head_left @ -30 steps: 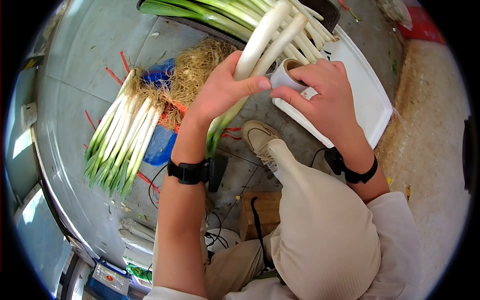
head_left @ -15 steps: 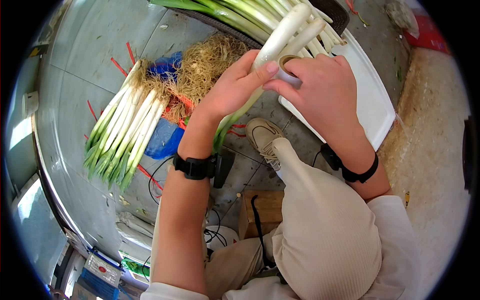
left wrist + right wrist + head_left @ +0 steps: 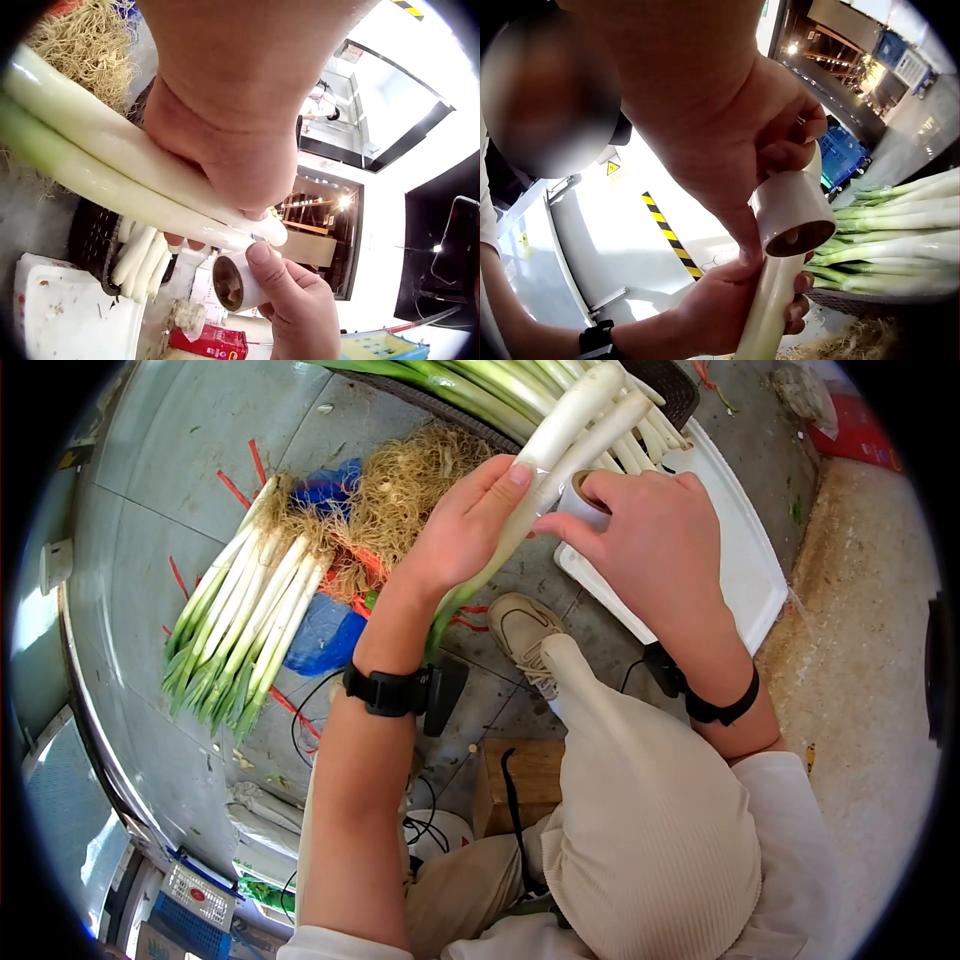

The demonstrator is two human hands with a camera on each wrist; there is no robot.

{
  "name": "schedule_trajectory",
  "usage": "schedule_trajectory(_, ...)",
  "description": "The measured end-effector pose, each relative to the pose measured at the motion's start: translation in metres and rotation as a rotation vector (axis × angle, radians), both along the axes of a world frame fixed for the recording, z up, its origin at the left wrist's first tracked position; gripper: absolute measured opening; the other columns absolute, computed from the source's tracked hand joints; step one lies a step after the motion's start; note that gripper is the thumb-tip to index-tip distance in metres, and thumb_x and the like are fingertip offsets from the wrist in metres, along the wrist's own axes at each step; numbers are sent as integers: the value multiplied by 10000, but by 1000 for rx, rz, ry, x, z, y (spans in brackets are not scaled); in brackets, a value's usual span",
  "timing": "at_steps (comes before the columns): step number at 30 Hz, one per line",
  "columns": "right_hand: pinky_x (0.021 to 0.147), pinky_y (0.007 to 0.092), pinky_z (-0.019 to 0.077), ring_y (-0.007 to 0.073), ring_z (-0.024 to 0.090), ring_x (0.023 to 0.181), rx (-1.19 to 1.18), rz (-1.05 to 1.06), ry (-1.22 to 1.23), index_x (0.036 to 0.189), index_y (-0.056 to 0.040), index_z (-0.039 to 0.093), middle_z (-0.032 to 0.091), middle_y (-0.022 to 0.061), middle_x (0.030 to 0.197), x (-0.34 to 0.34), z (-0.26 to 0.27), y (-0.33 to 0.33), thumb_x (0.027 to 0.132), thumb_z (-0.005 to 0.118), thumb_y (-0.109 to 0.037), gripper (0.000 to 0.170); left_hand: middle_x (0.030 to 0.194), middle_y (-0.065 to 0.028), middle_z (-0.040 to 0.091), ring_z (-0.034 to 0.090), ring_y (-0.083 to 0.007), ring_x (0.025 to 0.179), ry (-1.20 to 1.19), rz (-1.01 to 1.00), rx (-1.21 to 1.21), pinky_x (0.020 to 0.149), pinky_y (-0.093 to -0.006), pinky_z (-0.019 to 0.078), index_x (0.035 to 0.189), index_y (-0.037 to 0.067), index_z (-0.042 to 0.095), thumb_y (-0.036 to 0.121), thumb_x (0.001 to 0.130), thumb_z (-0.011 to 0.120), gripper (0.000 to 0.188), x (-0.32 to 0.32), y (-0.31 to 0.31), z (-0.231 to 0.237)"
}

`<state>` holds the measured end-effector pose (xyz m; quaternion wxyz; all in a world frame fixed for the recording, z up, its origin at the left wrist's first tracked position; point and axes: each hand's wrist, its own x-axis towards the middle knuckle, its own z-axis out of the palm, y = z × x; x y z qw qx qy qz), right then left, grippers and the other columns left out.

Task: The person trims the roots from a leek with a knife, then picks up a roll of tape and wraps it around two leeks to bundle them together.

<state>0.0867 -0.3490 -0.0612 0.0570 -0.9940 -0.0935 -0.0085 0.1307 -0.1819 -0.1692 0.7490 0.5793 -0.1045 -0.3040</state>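
Two long leeks (image 3: 578,430) slant upward in my left hand (image 3: 462,530), white ends up and green ends down by the forearm. The left fingers curl round their shafts, and the thumb lies along them. Just right of the shafts, my right hand (image 3: 655,550) grips a roll of tape (image 3: 789,201), its fingertips at the brown core. In the left wrist view, the tape roll (image 3: 234,281) is close to the leeks' white ends, with the right thumb on its outside. A shiny patch shows on the shafts near the left thumb.
A dark basket (image 3: 682,392) full of leeks stands ahead, beside a white tray (image 3: 735,520). To the left on the floor lie trimmed leeks (image 3: 245,610), a heap of roots (image 3: 425,475) and a blue bag (image 3: 325,635). A wooden box (image 3: 520,785) is between the legs.
The left thumb first reached toward the tape roll, and now lies back along the leeks. The roll came in against the leeks, then eased slightly right. Both hands shifted a little right overall.
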Motion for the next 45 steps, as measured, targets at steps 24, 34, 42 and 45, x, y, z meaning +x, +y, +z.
schedule_trajectory(24, 714, 282, 580, 130, 672, 884, 1233, 266, 826, 1492, -75, 432, 697, 56, 1050, 54, -62, -63, 715, 849, -12, 884, 918, -113, 667, 655, -157, 711, 345, -257, -190, 628, -281, 556, 1187, 35, 534, 453, 1044, 458, 449, 10, -5, 14)
schedule_trajectory(34, 683, 261, 582, 111, 679, 895, 1266, 327, 947, 1379, -57, 566, 690, 67, 1158, 50, -53, -49, 695, 857, 33, 748, 1107, -135, 638, 681, -196, 940, 451, -320, -292, 725, -368, 628, 1236, 8, 517, 342, 963, 655, 453, 15, 9, 1)
schedule_trajectory(42, 648, 250, 580, 87, 666, 870, 1316, 409, 877, 1339, -52, 606, 699, 65, 1156, 47, -46, -38, 695, 857, 21, 694, 1117, -102, 616, 664, -189, 953, 467, -371, -349, 769, -375, 613, 1267, 14, 498, 315, 963, 649, 454, 13, 19, 0)
schedule_trajectory(45, 617, 249, 572, 92, 666, 827, 1269, 346, 912, 1301, -55, 635, 700, 63, 1135, 45, -45, -42, 703, 859, 6, 641, 1114, -101, 615, 659, -189, 956, 463, -379, -367, 777, -367, 606, 1270, 12, 492, 300, 972, 629, 436, 10, 19, 0)
